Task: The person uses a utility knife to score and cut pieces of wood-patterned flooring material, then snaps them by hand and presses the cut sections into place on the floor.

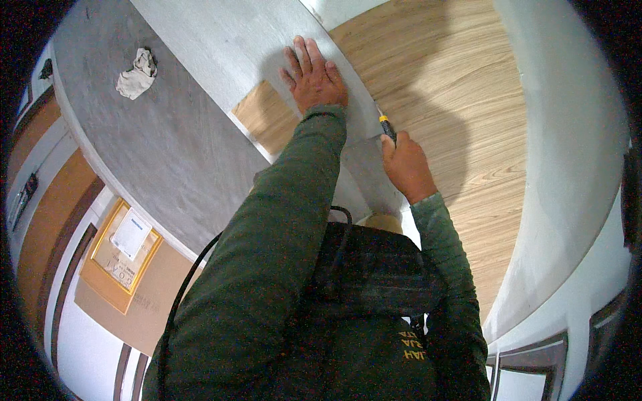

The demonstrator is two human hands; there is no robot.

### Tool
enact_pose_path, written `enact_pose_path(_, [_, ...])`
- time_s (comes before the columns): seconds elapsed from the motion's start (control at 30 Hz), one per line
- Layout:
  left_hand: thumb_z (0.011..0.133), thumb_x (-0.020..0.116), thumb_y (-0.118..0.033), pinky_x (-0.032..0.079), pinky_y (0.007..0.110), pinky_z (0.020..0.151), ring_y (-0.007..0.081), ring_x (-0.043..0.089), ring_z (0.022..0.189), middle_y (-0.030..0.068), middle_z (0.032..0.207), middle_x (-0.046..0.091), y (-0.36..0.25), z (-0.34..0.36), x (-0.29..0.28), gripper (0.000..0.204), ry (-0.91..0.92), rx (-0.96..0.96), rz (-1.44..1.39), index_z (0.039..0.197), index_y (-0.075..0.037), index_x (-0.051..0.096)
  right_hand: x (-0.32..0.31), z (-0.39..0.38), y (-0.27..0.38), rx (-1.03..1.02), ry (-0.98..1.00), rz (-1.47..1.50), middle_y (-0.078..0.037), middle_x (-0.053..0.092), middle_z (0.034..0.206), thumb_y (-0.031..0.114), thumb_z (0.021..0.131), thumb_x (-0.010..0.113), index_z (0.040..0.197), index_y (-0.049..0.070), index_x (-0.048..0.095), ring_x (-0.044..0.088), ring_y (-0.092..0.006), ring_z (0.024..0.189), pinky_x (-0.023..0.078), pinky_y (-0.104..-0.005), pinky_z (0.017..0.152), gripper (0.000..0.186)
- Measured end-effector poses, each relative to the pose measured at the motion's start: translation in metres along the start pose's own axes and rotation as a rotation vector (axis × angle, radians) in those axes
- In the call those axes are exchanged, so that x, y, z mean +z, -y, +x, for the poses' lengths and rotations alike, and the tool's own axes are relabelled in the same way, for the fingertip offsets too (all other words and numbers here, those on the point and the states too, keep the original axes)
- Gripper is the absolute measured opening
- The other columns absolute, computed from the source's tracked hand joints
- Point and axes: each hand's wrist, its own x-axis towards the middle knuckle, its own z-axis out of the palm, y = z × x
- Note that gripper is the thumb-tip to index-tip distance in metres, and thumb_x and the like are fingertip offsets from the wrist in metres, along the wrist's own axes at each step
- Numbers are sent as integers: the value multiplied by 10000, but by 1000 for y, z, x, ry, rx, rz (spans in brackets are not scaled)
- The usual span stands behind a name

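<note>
Right grip [409, 167] curled round black-and-yellow tool [387, 128] — left grip [321, 81] splayed

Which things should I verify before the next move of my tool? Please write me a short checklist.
1. Left hand palm down on the pale grey flat panel: ok.
2. Right hand gripping the slim black-and-yellow tool: ok.
3. Left hand apart from the tool's tip: ok.
4. Tip touching the brown wood-grain panel: cannot tell.
5. Crumpled whitish cloth away from the tool, on the dark grey surface: ok.
</note>
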Motion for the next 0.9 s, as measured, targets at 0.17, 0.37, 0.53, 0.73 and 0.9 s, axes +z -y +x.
enact_pose_path(0.17, [948, 452, -320, 125, 625, 1168, 369, 126, 1505, 120, 1622, 214, -8, 6, -6, 644, 41, -16, 5, 1522, -70, 297, 6, 6, -23, -122, -66, 124, -319, 616, 814, 328, 991, 510, 955, -44, 540, 596, -516, 796, 469, -546, 700, 375])
enact_pose_path(0.37, [845, 580, -511, 102, 694, 1131, 371, 63, 1509, 126, 1617, 213, -3, 9, -13, 840, 72, -56, -21, 1506, -62, 322, 3, 7, -8, -170, -123, 128, -327, 624, 929, 346, 983, 485, 1037, -66, 563, 599, -528, 909, 479, -571, 809, 424])
enact_pose_path(0.53, [693, 657, -737, 114, 792, 1054, 440, -89, 1490, 120, 1648, 41, -39, 34, -51, 1108, 348, -470, -47, 1543, -147, 260, 0, 3, -11, -82, -135, 123, -330, 603, 983, 336, 970, 494, 1024, -56, 577, 578, -529, 946, 470, -563, 826, 405])
enact_pose_path(0.73, [659, 700, -722, 251, 773, 1032, 482, -31, 1479, 125, 1648, 4, 1, 37, -64, 1126, 328, -425, -78, 1555, -239, 218, 12, 0, -4, -166, -235, 157, -337, 608, 974, 334, 974, 487, 1064, -48, 560, 581, -531, 938, 472, -565, 818, 399])
enact_pose_path(0.9, [643, 744, -677, 268, 762, 1038, 450, 34, 1489, 103, 1650, 52, 37, 40, -82, 1096, 339, -354, -27, 1537, -255, 271, 7, -9, 28, -6, -189, 98, -343, 630, 979, 310, 974, 482, 1123, -32, 571, 598, -527, 953, 486, -553, 830, 383])
